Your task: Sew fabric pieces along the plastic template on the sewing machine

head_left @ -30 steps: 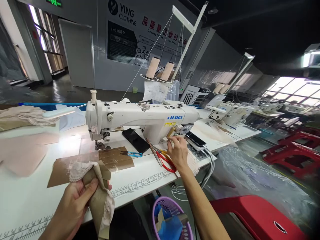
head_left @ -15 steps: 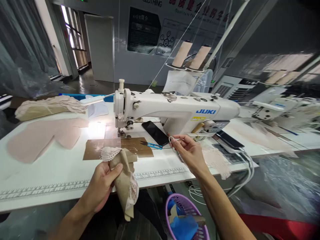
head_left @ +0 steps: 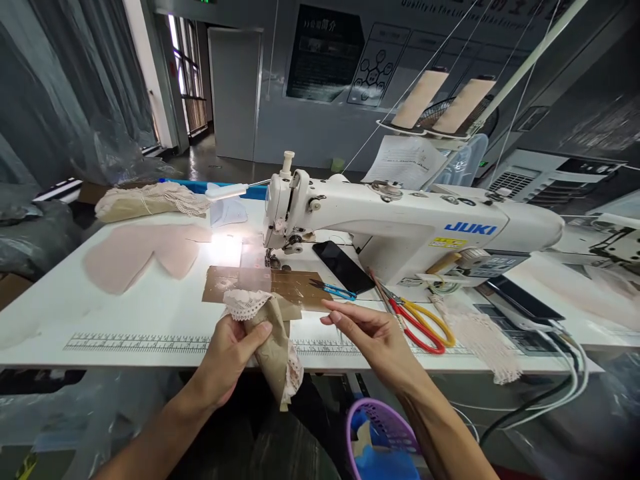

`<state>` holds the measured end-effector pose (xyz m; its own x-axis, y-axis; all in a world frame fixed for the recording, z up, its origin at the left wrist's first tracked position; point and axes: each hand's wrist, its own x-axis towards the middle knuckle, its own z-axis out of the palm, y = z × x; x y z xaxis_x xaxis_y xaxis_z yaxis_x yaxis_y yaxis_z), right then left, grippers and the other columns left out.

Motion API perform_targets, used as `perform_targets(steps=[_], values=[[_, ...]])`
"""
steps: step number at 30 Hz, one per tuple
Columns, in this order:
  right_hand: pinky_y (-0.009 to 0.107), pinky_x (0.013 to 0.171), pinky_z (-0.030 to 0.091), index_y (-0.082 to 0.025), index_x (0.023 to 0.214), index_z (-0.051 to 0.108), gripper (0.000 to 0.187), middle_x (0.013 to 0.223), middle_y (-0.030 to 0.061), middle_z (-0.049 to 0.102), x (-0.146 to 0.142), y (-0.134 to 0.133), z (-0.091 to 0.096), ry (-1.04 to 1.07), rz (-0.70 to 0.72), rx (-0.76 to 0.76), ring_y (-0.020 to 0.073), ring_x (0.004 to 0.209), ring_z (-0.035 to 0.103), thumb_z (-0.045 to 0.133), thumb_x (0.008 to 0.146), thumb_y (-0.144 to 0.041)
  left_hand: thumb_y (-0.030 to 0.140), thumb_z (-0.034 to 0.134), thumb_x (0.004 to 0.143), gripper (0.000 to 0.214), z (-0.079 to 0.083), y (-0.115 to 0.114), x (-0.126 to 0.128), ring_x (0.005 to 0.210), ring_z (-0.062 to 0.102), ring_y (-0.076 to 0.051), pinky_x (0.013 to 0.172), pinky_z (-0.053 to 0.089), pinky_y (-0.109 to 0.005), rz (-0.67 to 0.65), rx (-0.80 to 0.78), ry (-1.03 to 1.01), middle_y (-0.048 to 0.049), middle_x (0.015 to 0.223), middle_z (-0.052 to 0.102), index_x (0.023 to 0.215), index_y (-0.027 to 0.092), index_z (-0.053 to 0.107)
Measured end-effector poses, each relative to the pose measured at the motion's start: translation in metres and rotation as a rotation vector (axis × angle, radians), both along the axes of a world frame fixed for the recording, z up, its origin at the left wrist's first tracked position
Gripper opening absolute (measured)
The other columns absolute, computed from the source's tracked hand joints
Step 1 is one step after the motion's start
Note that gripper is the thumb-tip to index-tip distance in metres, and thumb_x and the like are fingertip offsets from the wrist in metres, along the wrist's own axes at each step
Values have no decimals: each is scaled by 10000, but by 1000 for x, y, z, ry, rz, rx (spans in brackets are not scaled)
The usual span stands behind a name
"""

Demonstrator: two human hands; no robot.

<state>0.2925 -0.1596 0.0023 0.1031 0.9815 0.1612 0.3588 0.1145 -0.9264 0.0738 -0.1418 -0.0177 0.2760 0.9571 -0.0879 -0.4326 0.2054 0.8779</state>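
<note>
My left hand (head_left: pixel 227 357) grips a roll of tan paper (head_left: pixel 270 337) wound with white lace trim (head_left: pixel 247 306), thumb pressed on the paper. The roll hangs tilted over the table's front edge. To its right, my right hand (head_left: pixel 383 343) is closed in a pinch at thumb and forefinger; whatever lies between the fingertips is too small to make out. Blue thread snips (head_left: pixel 337 291) lie just beyond those fingertips, beside a black phone (head_left: pixel 345 267). Scissors with red and yellow handles (head_left: pixel 425 327) rest right of this hand.
A white sewing machine (head_left: pixel 390 220) stands behind my hands, over a brown plate (head_left: pixel 295 287). Pink fabric pieces (head_left: pixel 125 257) and a lace bundle (head_left: pixel 150 201) lie left. More lace (head_left: pixel 480 337) lies right. Below the edge stands a purple basket (head_left: pixel 385 420).
My view has turned right. My right hand has moved left toward the lace roll, uncovering the scissors. The pale loop seen at its fingers before no longer shows. My left hand keeps its grip.
</note>
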Motion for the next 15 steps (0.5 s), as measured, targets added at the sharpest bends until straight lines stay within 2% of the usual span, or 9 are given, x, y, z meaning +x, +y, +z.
perform_targets(steps=[6,10,12,15], values=[[424,767,529,-229,955,797,400,722,76,740,-7,0,0,-137,-45,46,250,766,653,730,737,-558,335,793,753,417,-3,1,-4,975,666,-237,910,528,-334,-2,42,6,-100,1027,725,1091,116,683],[386,823,546,-234,986,787,419,906,105,770,-10,1,-4,223,16,-38,265,923,697,805,689,-528,353,780,776,458,-2,2,-6,991,661,-238,895,530,-328,-23,48,2,-101,1038,723,1156,125,666],[352,808,554,-237,942,792,387,885,102,772,-13,1,-7,349,44,-70,249,903,709,839,662,-501,363,784,772,479,-1,2,-6,1007,655,-239,904,525,-325,-16,51,0,-100,1045,721,1170,128,661],[291,779,562,-229,882,796,318,875,91,771,-17,-1,-10,424,99,-95,202,825,716,843,679,-469,382,799,752,508,1,2,-5,1008,654,-245,912,520,-331,-1,33,-2,-102,1043,721,1171,128,664]])
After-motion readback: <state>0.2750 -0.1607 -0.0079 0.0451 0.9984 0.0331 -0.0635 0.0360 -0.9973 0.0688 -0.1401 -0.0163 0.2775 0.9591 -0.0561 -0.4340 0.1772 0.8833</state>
